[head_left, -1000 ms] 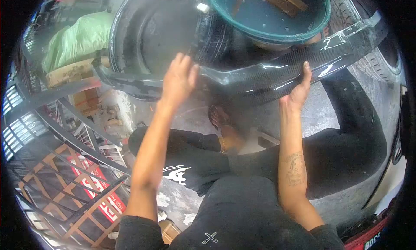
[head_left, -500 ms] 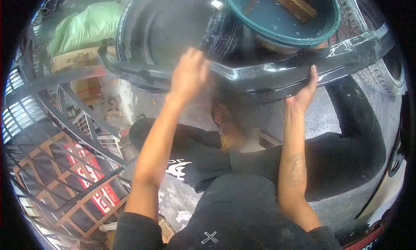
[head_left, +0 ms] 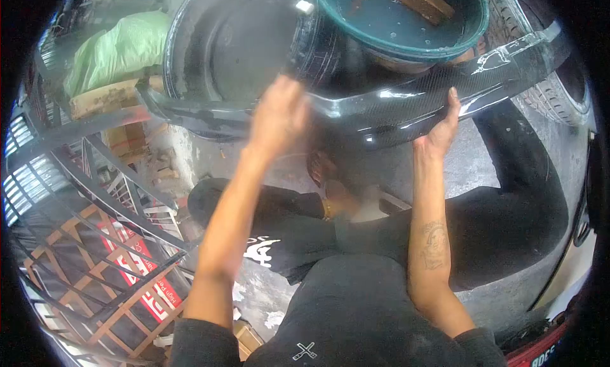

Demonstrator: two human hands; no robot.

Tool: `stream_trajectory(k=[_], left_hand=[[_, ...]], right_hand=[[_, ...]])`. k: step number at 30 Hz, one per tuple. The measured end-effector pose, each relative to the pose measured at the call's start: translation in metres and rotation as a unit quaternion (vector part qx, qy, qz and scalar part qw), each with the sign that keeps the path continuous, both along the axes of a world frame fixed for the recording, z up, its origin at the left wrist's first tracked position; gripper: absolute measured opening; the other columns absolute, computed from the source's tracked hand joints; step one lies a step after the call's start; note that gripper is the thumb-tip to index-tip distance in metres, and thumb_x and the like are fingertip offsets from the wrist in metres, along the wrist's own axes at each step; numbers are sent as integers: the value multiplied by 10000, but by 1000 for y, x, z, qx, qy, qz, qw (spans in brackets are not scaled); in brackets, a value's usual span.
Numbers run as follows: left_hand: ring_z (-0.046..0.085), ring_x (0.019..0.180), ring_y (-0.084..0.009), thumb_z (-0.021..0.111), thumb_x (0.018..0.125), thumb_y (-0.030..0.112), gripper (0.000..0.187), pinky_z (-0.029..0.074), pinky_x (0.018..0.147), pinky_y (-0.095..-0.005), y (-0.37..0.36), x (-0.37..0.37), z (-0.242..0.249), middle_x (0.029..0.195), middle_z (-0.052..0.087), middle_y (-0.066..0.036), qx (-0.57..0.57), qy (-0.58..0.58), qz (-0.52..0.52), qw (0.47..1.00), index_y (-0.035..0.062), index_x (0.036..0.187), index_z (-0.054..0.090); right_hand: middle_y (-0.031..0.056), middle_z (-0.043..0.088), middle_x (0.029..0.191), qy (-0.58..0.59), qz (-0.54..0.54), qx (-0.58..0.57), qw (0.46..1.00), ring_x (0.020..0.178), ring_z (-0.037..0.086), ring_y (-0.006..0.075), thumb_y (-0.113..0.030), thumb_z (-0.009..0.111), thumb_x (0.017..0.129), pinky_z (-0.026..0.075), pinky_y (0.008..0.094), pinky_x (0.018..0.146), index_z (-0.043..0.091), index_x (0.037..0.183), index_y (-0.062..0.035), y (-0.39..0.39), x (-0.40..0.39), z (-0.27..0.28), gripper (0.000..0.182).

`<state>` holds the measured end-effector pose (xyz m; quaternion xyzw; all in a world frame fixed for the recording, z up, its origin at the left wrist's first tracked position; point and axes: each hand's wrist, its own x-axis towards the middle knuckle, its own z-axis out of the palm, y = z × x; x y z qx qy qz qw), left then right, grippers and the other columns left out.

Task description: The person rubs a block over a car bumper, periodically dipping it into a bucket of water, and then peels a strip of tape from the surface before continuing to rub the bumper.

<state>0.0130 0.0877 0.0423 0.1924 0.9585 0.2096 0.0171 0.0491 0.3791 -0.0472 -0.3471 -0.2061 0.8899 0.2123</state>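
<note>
A long, glossy black carbon-fibre car trim piece (head_left: 387, 116) lies across the view, its woven pattern showing on the right half. My right hand (head_left: 438, 129) grips its lower edge from below, thumb up against the front face. Over the middle of the same piece, my left hand (head_left: 279, 116) is closed in a fist, slightly blurred. Whatever its fingers may hold is hidden. Just beyond the piece stand a black tyre (head_left: 181, 55) and a teal basin (head_left: 406, 49) of murky water, in which a brown block (head_left: 422, 3) lies.
A small white block (head_left: 304, 7) rests on the tyre's rim. Another tyre (head_left: 553, 103) stands at the right. On the left are a green plastic bag (head_left: 121, 49) and a metal rack (head_left: 95, 265). My crossed legs (head_left: 502, 240) are below the trim piece.
My left fist has shifted slightly along the trim piece's surface. The right hand keeps its grip. The whole view has moved a little, with the basin and tyre now slightly higher and further left.
</note>
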Motion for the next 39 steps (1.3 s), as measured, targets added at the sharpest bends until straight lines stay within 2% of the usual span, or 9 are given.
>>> stream_trajectory(k=[10, 13, 15, 17, 19, 30, 34, 37, 39], left_hand=[[595, 950, -473, 673, 992, 137, 193, 498, 820, -530, 7, 0, 3, 1030, 536, -217, -60, 38, 35, 997, -13, 1024, 556], [599, 1010, -481, 693, 973, 145, 200, 497, 877, -527, 51, 34, 16, 1058, 556, -217, 7, -13, -4, 1000, -1, 1047, 578], [597, 996, -483, 691, 975, 145, 199, 493, 870, -534, 21, 14, 5, 1052, 560, -225, 23, -3, -42, 999, -2, 1051, 579], [598, 981, -479, 678, 984, 143, 194, 491, 856, -541, -7, -6, 1, 1041, 560, -223, -36, -8, 38, 999, -6, 1041, 570], [601, 975, -481, 678, 990, 156, 200, 495, 841, -541, 14, 5, -2, 1024, 543, -221, -53, 51, 23, 997, 2, 1015, 553], [610, 985, -480, 673, 1000, 160, 207, 499, 855, -557, 42, 34, 2, 1083, 550, -241, 23, 29, 41, 998, 11, 1022, 531], [603, 944, -477, 636, 1018, 172, 196, 501, 818, -569, 5, 0, -5, 1043, 537, -230, -88, 63, 105, 989, 1, 1035, 540], [603, 974, -483, 651, 1004, 154, 192, 493, 836, -565, 67, 40, 13, 1045, 523, -237, -12, -6, 60, 998, 3, 1036, 536], [601, 993, -501, 657, 1005, 164, 214, 497, 843, -564, 35, 23, 2, 1066, 533, -244, -19, 9, 38, 999, -12, 1048, 543]], right_hand=[[155, 729, 1171, -12, -17, 31, 999, 994, 742, 270, -278, 811, 935, 639, 393, 873, 670, 1227, 82, -1, 1, 2, 485], [153, 732, 1162, -22, -19, 11, 1000, 996, 742, 273, -277, 815, 931, 638, 389, 871, 676, 1219, 77, -1, -3, 8, 477], [76, 697, 1195, -33, 17, 12, 999, 1104, 677, 246, -319, 782, 966, 562, 404, 977, 669, 1262, -40, -1, 0, 7, 423], [77, 700, 1189, -18, 23, 10, 1000, 1097, 679, 245, -316, 772, 974, 564, 407, 977, 670, 1262, -40, -1, 2, 3, 413], [166, 735, 1136, -7, -26, 23, 999, 957, 750, 281, -272, 812, 936, 644, 407, 844, 664, 1221, 79, -2, -2, 6, 476], [149, 734, 1127, -12, -24, 25, 999, 969, 743, 270, -274, 816, 929, 633, 387, 871, 678, 1217, 67, 0, -3, 2, 467], [151, 726, 1165, -29, -8, 22, 999, 1000, 739, 269, -279, 819, 926, 629, 388, 892, 673, 1236, 74, -4, 6, 8, 492], [148, 724, 1185, -38, -18, 32, 999, 1039, 732, 266, -284, 807, 937, 621, 394, 915, 670, 1247, 70, -1, 0, 4, 490], [142, 725, 1198, -13, -1, 16, 1000, 1062, 728, 266, -290, 798, 944, 613, 398, 934, 670, 1260, 61, 0, -1, -3, 489]])
